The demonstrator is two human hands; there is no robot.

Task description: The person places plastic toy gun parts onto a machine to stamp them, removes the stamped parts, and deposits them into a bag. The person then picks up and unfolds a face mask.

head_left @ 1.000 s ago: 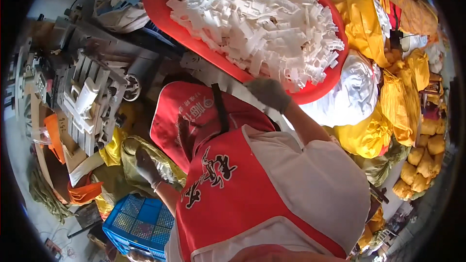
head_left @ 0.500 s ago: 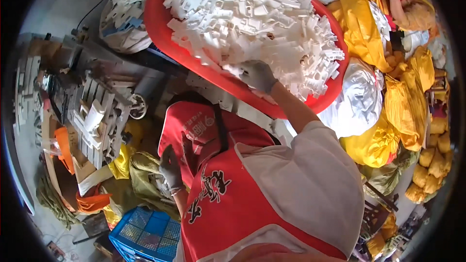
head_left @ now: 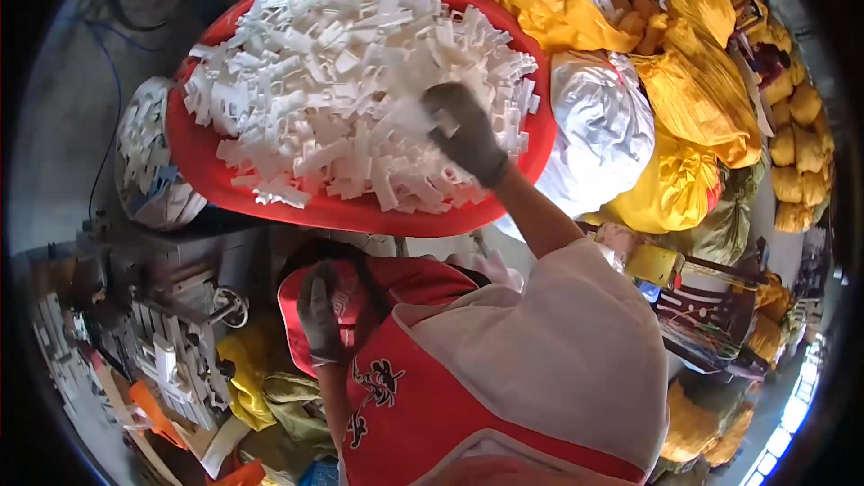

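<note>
A wide red tub point(head_left: 360, 218) holds a heap of small white plastic parts point(head_left: 315, 81), many with rectangular cutouts. Over the right side of the heap, my right hand point(head_left: 470, 137) in a grey glove has its fingers closed. A pale, motion-blurred white plastic part point(head_left: 409, 115) shows at the fingertips; its outline is smeared. My left hand point(head_left: 321, 313), also gloved, is held up in front of the red apron point(head_left: 405, 400), below the tub. Its fingers point upward, slightly bent, and no object shows in them.
A white sack point(head_left: 601, 130) and yellow sacks point(head_left: 688, 112) crowd the tub's right side. An open bag of white parts point(head_left: 148, 148) stands at its left. Metal machinery with a handwheel point(head_left: 232, 306) is at lower left. Several yellow bundles point(head_left: 796, 148) lie at far right.
The view has turned, so the tub sits further left and more level. My right hand has moved from the tub's near edge to above the heap's right side. My left hand stays by the apron.
</note>
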